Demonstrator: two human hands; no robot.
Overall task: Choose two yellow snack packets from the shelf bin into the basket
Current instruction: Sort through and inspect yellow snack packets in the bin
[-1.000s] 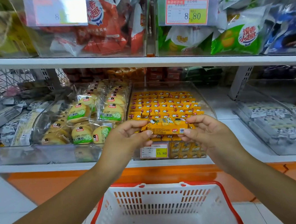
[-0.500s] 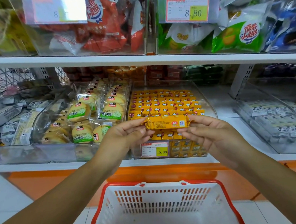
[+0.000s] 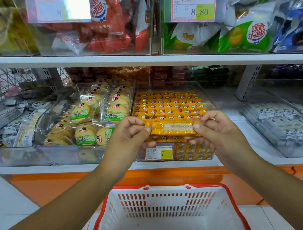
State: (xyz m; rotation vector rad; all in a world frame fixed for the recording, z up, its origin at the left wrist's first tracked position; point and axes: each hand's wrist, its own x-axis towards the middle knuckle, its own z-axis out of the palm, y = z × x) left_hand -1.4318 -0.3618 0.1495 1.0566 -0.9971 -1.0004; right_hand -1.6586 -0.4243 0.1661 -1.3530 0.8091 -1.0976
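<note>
At 6 o'clock: red-rimmed white slotted plastic basket (image 3: 167, 201). Above it, our left hand (image 3: 129, 131) and right hand (image 3: 214, 129) each pinch one end of a long yellow foil snack packet (image 3: 171, 128), level before the clear plastic shelf bin (image 3: 209, 99) at 12 o'clock.

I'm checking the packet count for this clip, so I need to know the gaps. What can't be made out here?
All in the head view:
- Whether a second packet sits behind the packet pinched by the left hand and right hand: the front one hides it.
- Packet print: too blurred to read.
- Upper-left price tag: washed out by glare.
- Basket: near side cut off by the bottom edge.
</note>
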